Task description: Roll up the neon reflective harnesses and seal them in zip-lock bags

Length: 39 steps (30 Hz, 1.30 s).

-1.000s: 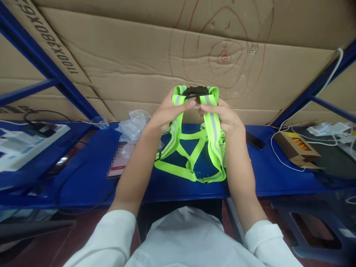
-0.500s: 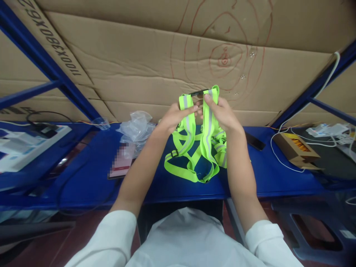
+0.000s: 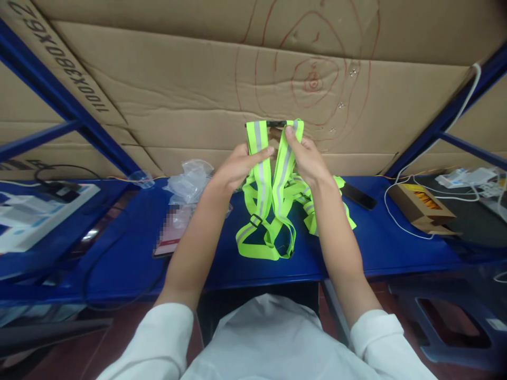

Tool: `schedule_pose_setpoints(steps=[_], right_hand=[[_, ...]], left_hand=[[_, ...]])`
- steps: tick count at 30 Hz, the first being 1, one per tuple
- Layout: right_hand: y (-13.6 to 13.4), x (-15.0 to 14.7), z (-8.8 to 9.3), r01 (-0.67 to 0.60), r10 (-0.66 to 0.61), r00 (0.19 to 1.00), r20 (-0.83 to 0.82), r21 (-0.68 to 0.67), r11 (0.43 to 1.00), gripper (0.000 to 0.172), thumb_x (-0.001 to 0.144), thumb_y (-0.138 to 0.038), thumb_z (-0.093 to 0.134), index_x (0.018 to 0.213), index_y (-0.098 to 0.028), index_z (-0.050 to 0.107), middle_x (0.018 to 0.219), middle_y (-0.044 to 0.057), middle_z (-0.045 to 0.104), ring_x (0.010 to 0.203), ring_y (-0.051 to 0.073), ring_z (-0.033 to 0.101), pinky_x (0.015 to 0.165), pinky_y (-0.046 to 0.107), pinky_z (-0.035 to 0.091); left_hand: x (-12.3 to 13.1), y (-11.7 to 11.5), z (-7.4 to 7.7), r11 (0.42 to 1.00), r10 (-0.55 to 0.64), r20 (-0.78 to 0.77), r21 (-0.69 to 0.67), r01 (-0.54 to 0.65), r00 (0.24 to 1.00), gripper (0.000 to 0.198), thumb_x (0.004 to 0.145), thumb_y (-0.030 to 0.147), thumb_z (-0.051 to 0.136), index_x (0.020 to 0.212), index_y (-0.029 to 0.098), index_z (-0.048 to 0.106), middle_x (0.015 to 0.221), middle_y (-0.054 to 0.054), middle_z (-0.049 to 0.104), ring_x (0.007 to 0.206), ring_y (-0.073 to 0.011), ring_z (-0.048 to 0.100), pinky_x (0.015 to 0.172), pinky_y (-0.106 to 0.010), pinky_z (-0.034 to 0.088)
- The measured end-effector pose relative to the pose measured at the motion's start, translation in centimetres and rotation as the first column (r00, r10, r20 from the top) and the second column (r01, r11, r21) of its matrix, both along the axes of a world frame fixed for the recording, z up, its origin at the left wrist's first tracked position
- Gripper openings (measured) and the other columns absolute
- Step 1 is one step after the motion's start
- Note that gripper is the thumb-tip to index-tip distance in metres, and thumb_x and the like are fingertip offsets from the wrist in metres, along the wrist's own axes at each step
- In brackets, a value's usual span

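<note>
A neon yellow-green reflective harness (image 3: 261, 182) with grey stripes hangs from both my hands above the blue table. My left hand (image 3: 241, 166) grips its left strap, thumb lying across the front. My right hand (image 3: 307, 155) pinches the right strap near the top, thumb on the front. Between the two straps at the top runs a short dark bar or hanger (image 3: 276, 124), whose exact kind I cannot tell. Lower down, a black slide buckle (image 3: 255, 220) shows on the left strap, and the loops below reach the tabletop. More yellow-green reflective straps (image 3: 311, 221) lie bunched behind my right forearm.
Clear plastic bags (image 3: 188, 182) and a pinkish card or booklet (image 3: 168, 237) lie left on the blue table (image 3: 253, 274). To the right are a black phone (image 3: 358, 196), an open cardboard box (image 3: 422, 208) and a white cable (image 3: 390, 211). Cardboard (image 3: 178, 79) walls the back.
Both hands have moved slightly left with the harness. Its top now faces me more squarely, and the straps hang straighter. More of the bunched straps at right show.
</note>
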State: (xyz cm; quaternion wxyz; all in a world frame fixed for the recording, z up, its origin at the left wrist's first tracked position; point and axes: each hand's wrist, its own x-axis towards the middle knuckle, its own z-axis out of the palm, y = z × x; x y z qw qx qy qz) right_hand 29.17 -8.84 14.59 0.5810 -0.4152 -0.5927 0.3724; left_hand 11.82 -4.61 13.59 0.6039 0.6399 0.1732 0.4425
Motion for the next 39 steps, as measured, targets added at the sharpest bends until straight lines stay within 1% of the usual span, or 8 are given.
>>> schedule_pose_setpoints(steps=[4, 7, 13, 18, 23, 30, 36, 39], right_hand=[[0.1, -0.2, 0.0, -0.107, 0.107, 0.993, -0.051, 0.0, 0.994, 0.066, 0.091, -0.078, 0.06, 0.121, -0.021, 0.074, 0.102, 0.009, 0.078, 0.114, 0.028, 0.073, 0.099, 0.045, 0.063], [0.6, -0.5, -0.4, -0.128, 0.126, 0.987, -0.101, -0.011, 0.992, 0.066, 0.094, -0.077, 0.058, 0.124, -0.019, 0.072, 0.106, 0.01, 0.078, 0.12, 0.027, 0.071, 0.101, 0.042, 0.062], [0.6, -0.7, -0.6, -0.064, 0.064, 0.997, 0.041, -0.002, 0.998, 0.065, 0.091, -0.08, 0.059, 0.113, -0.021, 0.074, 0.105, 0.008, 0.077, 0.112, 0.027, 0.073, 0.103, 0.043, 0.061], [-0.2, 1.2, 0.4, 0.128, -0.178, 0.964, 0.198, 0.239, 0.963, 0.068, 0.074, -0.068, 0.085, 0.128, -0.027, 0.071, 0.134, 0.007, 0.071, 0.131, 0.028, 0.062, 0.106, 0.041, 0.055], [-0.7, 2.6, 0.7, -0.013, -0.056, 0.916, 0.398, 0.168, 0.986, 0.044, 0.089, -0.065, 0.072, 0.101, -0.023, 0.081, 0.101, 0.003, 0.077, 0.1, 0.022, 0.07, 0.09, 0.036, 0.058], [-1.5, 2.5, 1.3, -0.126, 0.051, 0.88, 0.472, 0.129, 0.984, 0.045, 0.084, -0.063, 0.079, 0.104, -0.023, 0.082, 0.11, 0.004, 0.079, 0.109, 0.024, 0.069, 0.105, 0.039, 0.053], [-1.1, 2.0, 1.1, 0.078, -0.155, 0.929, 0.336, 0.231, 0.97, 0.052, 0.089, -0.074, 0.066, 0.087, -0.023, 0.077, 0.088, 0.002, 0.072, 0.097, 0.023, 0.066, 0.099, 0.04, 0.054], [-0.4, 2.0, 0.5, 0.124, -0.148, 0.971, 0.185, 0.131, 0.983, 0.054, 0.086, -0.077, 0.068, 0.085, -0.023, 0.075, 0.083, 0.002, 0.07, 0.091, 0.022, 0.067, 0.087, 0.037, 0.057]], left_hand=[[-0.6, 0.2, 0.4, 0.997, -0.005, 0.031, 0.075, 0.003, 1.0, 0.044, 0.079, 0.037, 0.091, 0.119, 0.023, 0.078, 0.132, -0.008, 0.075, 0.134, -0.0295, 0.066, 0.12, -0.042, 0.05], [-0.6, 0.4, 0.2, 1.0, -0.006, 0.046, -0.016, 0.007, 0.999, 0.042, 0.073, 0.034, 0.095, 0.108, 0.02, 0.08, 0.117, -0.008, 0.079, 0.119, -0.0288, 0.073, 0.111, -0.043, 0.057], [0.2, 0.6, -1.1, 0.983, -0.052, -0.016, -0.18, 0.049, 0.998, 0.047, 0.061, 0.031, 0.1, 0.101, 0.017, 0.08, 0.116, -0.011, 0.08, 0.111, -0.0319, 0.075, 0.102, -0.046, 0.062], [0.0, 0.6, -1.3, 0.991, -0.087, -0.102, -0.113, 0.075, 0.991, 0.054, 0.064, 0.026, 0.098, 0.114, 0.023, 0.078, 0.126, -0.008, 0.078, 0.119, -0.0305, 0.073, 0.103, -0.045, 0.06], [-0.9, 0.5, -1.2, 0.992, -0.1, -0.233, -0.094, 0.08, 0.967, 0.057, 0.062, 0.026, 0.098, 0.114, 0.02, 0.077, 0.112, -0.009, 0.08, 0.105, -0.0319, 0.077, 0.1, -0.05, 0.06], [-1.7, 1.1, -1.5, 0.985, -0.17, -0.376, -0.038, 0.169, 0.911, 0.051, 0.064, 0.032, 0.096, 0.11, 0.017, 0.079, 0.117, -0.011, 0.079, 0.108, -0.0304, 0.075, 0.103, -0.047, 0.058], [-0.6, 0.5, -1.6, 0.984, -0.18, -0.324, -0.067, 0.167, 0.929, 0.066, 0.06, 0.032, 0.1, 0.12, 0.021, 0.076, 0.12, -0.01, 0.078, 0.112, -0.0309, 0.074, 0.098, -0.044, 0.061], [-0.5, 0.3, -1.6, 0.981, -0.192, -0.291, -0.036, 0.19, 0.937, 0.06, 0.063, 0.033, 0.099, 0.118, 0.02, 0.076, 0.123, -0.01, 0.077, 0.114, -0.0302, 0.073, 0.1, -0.044, 0.06]])
